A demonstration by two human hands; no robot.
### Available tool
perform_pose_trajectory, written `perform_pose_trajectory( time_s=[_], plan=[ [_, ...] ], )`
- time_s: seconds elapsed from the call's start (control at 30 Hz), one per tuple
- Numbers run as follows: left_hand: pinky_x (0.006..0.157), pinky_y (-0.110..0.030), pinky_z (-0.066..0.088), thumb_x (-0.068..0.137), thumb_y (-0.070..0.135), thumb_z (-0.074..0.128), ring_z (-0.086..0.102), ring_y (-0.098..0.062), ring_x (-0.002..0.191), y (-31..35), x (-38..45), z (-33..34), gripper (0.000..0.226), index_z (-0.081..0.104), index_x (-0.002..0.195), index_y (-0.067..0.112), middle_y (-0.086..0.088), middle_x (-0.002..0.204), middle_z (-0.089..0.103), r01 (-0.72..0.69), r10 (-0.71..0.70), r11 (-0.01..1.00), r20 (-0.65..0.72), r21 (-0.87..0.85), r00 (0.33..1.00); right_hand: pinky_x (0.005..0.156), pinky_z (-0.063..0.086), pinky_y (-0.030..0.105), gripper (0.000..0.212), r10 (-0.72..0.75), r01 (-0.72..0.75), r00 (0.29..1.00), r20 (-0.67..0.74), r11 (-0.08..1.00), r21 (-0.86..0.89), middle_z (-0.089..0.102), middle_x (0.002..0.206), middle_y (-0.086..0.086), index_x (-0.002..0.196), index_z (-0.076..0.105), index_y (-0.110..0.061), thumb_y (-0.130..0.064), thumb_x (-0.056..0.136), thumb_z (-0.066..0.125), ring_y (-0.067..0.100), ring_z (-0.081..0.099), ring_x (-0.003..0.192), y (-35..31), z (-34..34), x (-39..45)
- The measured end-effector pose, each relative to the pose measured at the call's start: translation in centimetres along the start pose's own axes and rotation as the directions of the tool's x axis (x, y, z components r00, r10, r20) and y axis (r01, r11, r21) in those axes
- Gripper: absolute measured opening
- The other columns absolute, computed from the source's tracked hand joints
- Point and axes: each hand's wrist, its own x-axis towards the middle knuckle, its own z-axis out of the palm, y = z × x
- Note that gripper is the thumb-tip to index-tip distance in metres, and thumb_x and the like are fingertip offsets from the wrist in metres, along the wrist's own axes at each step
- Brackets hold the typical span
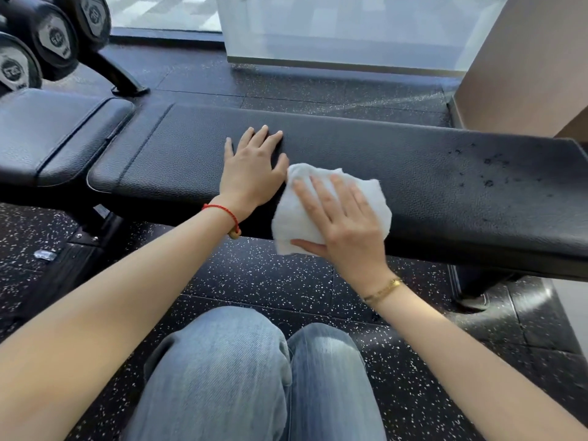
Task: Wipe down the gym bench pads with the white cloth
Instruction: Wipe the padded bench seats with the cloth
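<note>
A long black bench pad (pixel 429 173) runs across the view, with a shorter black seat pad (pixel 57 132) at its left end. The white cloth (pixel 296 214) lies crumpled on the long pad's near edge. My right hand (pixel 343 218) presses flat on the cloth with straight fingers, the thumb under the cloth's lower corner. My left hand (pixel 251 173) rests flat on the pad just left of the cloth, fingers spread. Dark spots (pixel 486 170) mark the pad toward its right end.
Dumbbells (pixel 47 36) sit on a rack at the far left, its foot (pixel 127 84) on the speckled rubber floor (pixel 270 291). A brown wall (pixel 525 68) stands at the right. My knees in blue jeans (pixel 248 377) are below the bench. The bench foot (pixel 474 300) is at the lower right.
</note>
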Motion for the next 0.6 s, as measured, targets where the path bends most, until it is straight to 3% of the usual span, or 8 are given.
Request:
perform_pose_trajectory(
  time_s=[0.1,0.27,0.5,0.6],
  plan=[
    [0.122,-0.053,0.008,0.098,0.042,0.041,0.021,-0.021,0.150,-0.4,0.0,-0.1,0.051,0.040,0.148,0.030,0.001,0.160,0.032,-0.008,0.008,1.000,-0.008,0.008,1.000,0.109,0.042,0.047,0.078,-0.033,0.035,0.998,-0.053,0.999,0.027,0.048,0.150,0.004,0.154,0.034,-0.022,-0.070,0.093,0.043,0.031,0.048,0.136,2.8,-0.1,-2.5],
    [0.122,-0.054,0.006,0.098,0.041,0.040,0.020,-0.023,0.150,0.0,0.0,0.0,0.052,0.039,0.149,0.028,-0.001,0.160,0.031,-0.004,0.004,1.000,-0.003,0.007,1.000,0.114,0.037,0.046,0.080,0.074,-0.075,0.997,-0.039,0.997,-0.029,0.042,0.155,0.004,0.155,0.031,-0.022,-0.068,0.092,0.050,0.031,0.042,0.139,9.2,-1.0,-7.5],
    [0.122,-0.055,0.007,0.098,0.038,0.041,0.020,-0.023,0.150,0.2,-0.1,0.0,0.052,0.039,0.149,0.027,-0.002,0.160,0.031,0.002,-0.002,1.000,0.000,0.009,1.000,0.115,0.032,0.051,0.087,0.109,-0.131,0.979,0.172,0.984,0.122,0.041,0.155,0.007,0.154,0.033,-0.021,-0.078,0.088,0.039,0.036,0.042,0.139,1.1,-1.0,0.1],
    [0.123,-0.053,0.007,0.099,0.040,0.041,0.020,-0.021,0.150,-0.1,-0.1,-0.2,0.052,0.038,0.149,0.028,-0.001,0.160,0.030,-0.005,0.005,1.000,-0.005,0.021,1.000,0.117,0.030,0.047,0.081,0.092,-0.125,0.978,0.185,0.977,0.170,0.043,0.153,0.005,0.154,0.033,-0.023,-0.074,0.091,0.042,0.032,0.040,0.140,2.5,-1.7,-0.7]
  ],
)
